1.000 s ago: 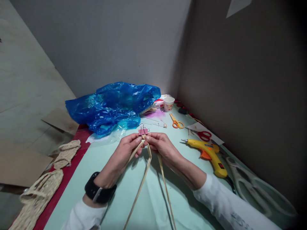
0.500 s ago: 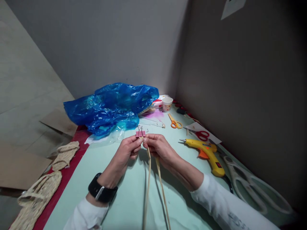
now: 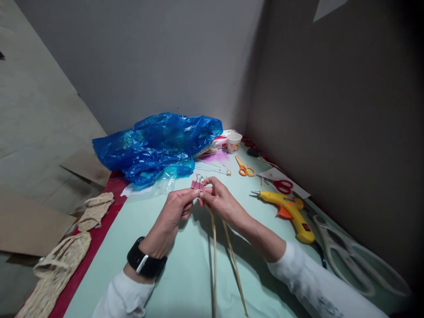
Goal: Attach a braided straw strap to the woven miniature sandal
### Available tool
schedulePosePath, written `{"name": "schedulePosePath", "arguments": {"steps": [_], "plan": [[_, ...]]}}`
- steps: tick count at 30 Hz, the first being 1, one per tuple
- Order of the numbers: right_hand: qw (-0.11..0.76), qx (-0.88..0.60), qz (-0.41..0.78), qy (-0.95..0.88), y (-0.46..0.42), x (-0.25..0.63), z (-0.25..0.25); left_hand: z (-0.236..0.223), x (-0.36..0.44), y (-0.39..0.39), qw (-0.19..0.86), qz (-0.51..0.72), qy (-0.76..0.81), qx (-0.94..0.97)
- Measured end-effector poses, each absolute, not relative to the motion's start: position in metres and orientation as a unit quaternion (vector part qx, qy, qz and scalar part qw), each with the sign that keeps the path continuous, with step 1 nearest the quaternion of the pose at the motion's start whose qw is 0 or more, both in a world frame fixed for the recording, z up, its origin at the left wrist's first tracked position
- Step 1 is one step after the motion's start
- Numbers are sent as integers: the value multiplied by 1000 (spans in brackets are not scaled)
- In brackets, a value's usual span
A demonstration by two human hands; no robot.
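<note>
A pink binder clip [image 3: 196, 185] with wire handles is held at my fingertips, over the middle of the table. My left hand [image 3: 176, 205] is closed, its thumb and fingers pinching at the clip's lower edge. Beside it my right hand [image 3: 221, 199] is closed on flat, pale straw-coloured strips, with its index finger raised by the clip's right side. Two lengths of strip [image 3: 214, 260] hang from under the right hand toward me. The point where strips and clip meet is hidden by my fingers.
A crumpled blue plastic bag [image 3: 155, 150] lies at the back, near a paper cup [image 3: 234, 142]. Orange scissors [image 3: 244, 168], red-handled scissors [image 3: 281, 185], a yellow glue gun [image 3: 291, 212] and large white-handled scissors [image 3: 351, 260] lie right. Braided straw pieces [image 3: 62, 265] line the left edge.
My right fingers have shifted up toward the clip's right side, and the clip has tilted slightly. The hanging strips have swung a little right. The whole view has shifted slightly.
</note>
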State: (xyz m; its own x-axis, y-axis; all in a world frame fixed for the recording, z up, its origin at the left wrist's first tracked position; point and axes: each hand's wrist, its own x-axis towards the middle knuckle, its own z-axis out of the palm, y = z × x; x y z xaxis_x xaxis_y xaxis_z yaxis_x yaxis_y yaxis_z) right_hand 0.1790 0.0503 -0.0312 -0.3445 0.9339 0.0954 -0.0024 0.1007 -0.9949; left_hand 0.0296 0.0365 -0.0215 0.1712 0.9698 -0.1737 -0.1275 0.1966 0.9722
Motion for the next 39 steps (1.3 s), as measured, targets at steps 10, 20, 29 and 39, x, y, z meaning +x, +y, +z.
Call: {"name": "schedulePosePath", "arguments": {"steps": [10,20,29,39], "plan": [[408,-473,367,-689,48,184,-23,-25,35,35,583,528,473,398],[419,-488,246,-725,42,177,-23,-25,43,34,501,551,520,419],[341,-408,26,-846,17,163,-38,-32,40,37,526,562,496,401],[383,-434,137,-804,29,174,-24,-25,23,40,586,501,484,414]]}}
